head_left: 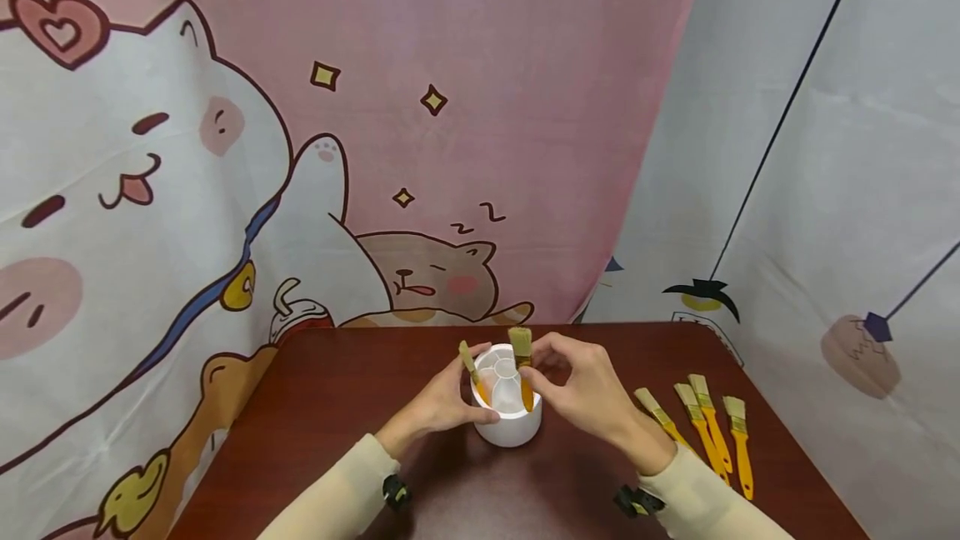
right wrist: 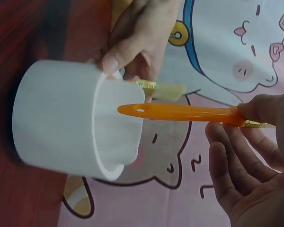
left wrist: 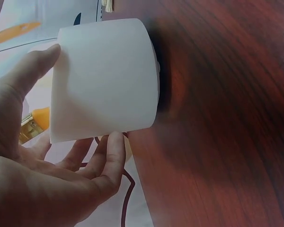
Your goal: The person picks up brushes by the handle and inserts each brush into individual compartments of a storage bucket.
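A white round pot (head_left: 510, 432), divided inside into several compartments, stands on the table. My left hand (head_left: 438, 402) holds its left side, with the thumb at the rim and the fingers around the wall, as the left wrist view shows with the hand (left wrist: 71, 175) on the pot (left wrist: 104, 80). One paintbrush (head_left: 468, 361) leans in a left compartment, bristles up. Above the pot, my right hand (head_left: 585, 373) pinches a second paintbrush (head_left: 521, 347) near its metal band, bristles up. In the right wrist view the tip of its orange handle (right wrist: 180, 112) points toward the pot's opening.
Several paintbrushes with yellow handles (head_left: 741, 465) lie on the right of the dark red-brown table (head_left: 360, 390), beside my right forearm. A cartoon-printed cloth (head_left: 525, 107) hangs behind the table's back edge.
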The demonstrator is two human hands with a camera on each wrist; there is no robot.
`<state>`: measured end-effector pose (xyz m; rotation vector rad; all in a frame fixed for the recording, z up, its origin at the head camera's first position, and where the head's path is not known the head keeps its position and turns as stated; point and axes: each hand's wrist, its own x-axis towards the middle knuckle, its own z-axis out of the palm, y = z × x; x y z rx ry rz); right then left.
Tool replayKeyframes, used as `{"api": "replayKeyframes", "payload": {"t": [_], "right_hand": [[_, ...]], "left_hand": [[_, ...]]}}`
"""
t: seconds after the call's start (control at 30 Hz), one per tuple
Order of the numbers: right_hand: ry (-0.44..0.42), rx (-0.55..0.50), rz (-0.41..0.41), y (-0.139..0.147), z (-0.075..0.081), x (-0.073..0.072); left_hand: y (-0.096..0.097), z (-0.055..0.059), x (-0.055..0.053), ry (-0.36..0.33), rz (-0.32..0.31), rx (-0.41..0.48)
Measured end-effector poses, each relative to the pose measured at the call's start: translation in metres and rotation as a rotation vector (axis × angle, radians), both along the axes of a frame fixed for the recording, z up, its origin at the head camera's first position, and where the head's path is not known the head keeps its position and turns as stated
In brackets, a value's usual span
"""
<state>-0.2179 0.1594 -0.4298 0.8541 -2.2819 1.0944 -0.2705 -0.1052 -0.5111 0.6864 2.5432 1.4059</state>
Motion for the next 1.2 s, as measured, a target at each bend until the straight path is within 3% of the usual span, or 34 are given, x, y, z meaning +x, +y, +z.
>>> {"api": "replayKeyframes", "payload": {"t": [0.2, 0.6, 0.87, 1.2], "right_hand": [[0.020, 0.016, 0.019, -0.012, -0.006, -0.002], [0.020, 0.098, 0.059, -0.017, -0.039, -0.012], [0.034, 0.136, 0.096, -0.018, -0.052, -0.015], [0.058, 0.266, 0.029, -0.020, -0.057, -0.015]], "left_hand": [[0.001, 0.000, 0.000, -0.011, 0.004, 0.000], [0.001, 0.002, 0.003, 0.002, -0.015, 0.009], [0.000, 0.002, 0.001, 0.003, -0.014, 0.024], [0.000, 0.002, 0.000, 0.012, -0.028, 0.017]]}}
